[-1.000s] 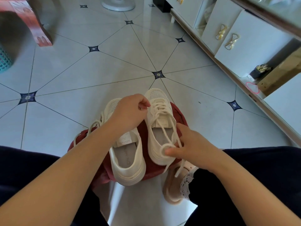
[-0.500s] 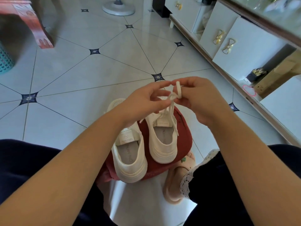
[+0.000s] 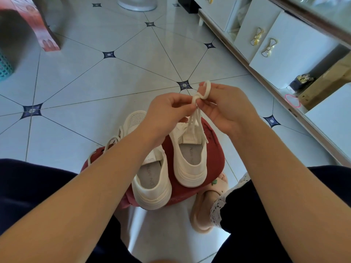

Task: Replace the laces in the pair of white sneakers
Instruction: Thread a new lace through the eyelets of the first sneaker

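Red stool carries both shoes: left sneaker with loose lace trailing, right sneaker threaded. Above the stool, left hand and right hand each pinch the lace ends. Knotting or undoing, can't tell; the left sneaker probably still needs work.

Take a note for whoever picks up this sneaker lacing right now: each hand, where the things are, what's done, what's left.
Left hand: pinches the lace just below its loop.
Right hand: fingers hold the loop, raised above the shoes.
Things: both sneakers sit heels toward you on the red stool; the held lace runs down to the right sneaker. Beside the left sneaker, a loose lace trails off the stool's left side.
Done: right sneaker looks laced.
Left: probably finish this bow, then check the left sneaker; the forearm hides its eyelets.
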Tool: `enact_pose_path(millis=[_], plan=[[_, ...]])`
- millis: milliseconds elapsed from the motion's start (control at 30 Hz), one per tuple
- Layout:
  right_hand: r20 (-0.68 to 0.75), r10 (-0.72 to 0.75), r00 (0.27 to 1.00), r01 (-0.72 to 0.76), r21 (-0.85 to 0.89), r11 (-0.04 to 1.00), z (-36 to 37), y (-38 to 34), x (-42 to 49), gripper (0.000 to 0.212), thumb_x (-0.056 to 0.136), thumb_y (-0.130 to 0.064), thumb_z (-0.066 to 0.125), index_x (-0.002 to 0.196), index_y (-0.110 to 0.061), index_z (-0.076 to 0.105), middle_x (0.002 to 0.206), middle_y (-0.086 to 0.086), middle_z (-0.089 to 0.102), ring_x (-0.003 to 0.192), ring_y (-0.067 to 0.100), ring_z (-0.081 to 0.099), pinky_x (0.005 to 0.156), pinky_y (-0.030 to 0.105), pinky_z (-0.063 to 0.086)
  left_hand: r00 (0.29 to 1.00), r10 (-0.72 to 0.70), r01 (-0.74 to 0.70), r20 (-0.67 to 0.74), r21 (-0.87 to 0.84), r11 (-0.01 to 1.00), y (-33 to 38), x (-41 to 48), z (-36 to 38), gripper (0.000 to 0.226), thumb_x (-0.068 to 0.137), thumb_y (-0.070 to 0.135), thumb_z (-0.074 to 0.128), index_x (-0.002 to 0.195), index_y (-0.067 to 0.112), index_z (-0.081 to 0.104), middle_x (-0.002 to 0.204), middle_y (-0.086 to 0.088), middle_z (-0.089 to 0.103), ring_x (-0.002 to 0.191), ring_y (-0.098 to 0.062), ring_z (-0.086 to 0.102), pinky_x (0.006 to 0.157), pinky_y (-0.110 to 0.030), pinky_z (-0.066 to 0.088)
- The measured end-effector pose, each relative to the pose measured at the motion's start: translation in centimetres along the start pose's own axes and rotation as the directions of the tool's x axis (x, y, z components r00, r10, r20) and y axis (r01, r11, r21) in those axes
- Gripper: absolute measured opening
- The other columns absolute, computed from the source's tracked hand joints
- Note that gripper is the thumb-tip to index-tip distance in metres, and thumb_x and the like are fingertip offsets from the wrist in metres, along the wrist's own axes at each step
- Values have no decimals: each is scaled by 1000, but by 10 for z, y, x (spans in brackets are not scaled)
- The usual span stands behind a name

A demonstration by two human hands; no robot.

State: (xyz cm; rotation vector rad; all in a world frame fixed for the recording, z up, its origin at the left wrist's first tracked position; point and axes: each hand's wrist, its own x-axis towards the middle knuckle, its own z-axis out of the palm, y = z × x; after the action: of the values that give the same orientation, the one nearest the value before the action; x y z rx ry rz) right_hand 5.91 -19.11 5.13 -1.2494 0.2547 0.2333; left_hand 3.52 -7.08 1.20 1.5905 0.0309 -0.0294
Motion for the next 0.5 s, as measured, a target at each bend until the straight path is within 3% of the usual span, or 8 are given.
enact_pose_path(millis=[200, 300, 400, 467, 500], plan=[[20, 220, 975, -210, 392, 896, 0, 9, 6, 18, 85, 10, 54, 71, 0, 56, 74, 13, 53, 67, 20, 57, 52, 19, 55, 998, -11, 10, -65, -17, 1000, 0, 0, -2, 6, 83, 12, 65, 88, 15, 64, 67, 5, 66, 57, -1, 62, 58, -16, 51], [5, 270, 963, -248, 414, 876, -7, 19, 4, 19, 85, 12, 53, 69, 2, 59, 74, 14, 55, 69, 21, 58, 54, 21, 56, 998, -20, 22, -68, 40, 999, -5, 0, -4, 11, 80, 12, 68, 86, 18, 61, 61, 5, 65, 54, -4, 61, 53, -16, 49], [-69, 232, 970, -201, 307, 930, -21, 37, 0, 24, 83, 15, 53, 63, 4, 61, 73, 13, 55, 69, 20, 58, 55, 20, 56, 998, -44, 50, -51, 136, 989, -16, -5, 0, 12, 77, 11, 70, 80, 18, 60, 64, 0, 66, 54, -7, 63, 54, -20, 52], [-97, 111, 989, -110, 17, 994, -29, 48, -3, 8, 83, 12, 56, 84, 4, 60, 78, 12, 58, 73, 18, 61, 63, 21, 57, 996, -48, 63, -75, 213, 975, -26, -9, 7, 14, 77, 13, 71, 74, 20, 60, 66, -1, 66, 57, -12, 65, 59, -26, 55], [-106, 31, 994, -52, -197, 979, -33, 52, -3, 11, 83, 6, 60, 93, 1, 59, 82, 10, 61, 77, 18, 64, 67, 22, 57, 995, -36, 60, -91, 266, 962, -30, -10, 11, 14, 77, 15, 71, 73, 21, 59, 68, -1, 67, 61, -15, 66, 63, -28, 55]])
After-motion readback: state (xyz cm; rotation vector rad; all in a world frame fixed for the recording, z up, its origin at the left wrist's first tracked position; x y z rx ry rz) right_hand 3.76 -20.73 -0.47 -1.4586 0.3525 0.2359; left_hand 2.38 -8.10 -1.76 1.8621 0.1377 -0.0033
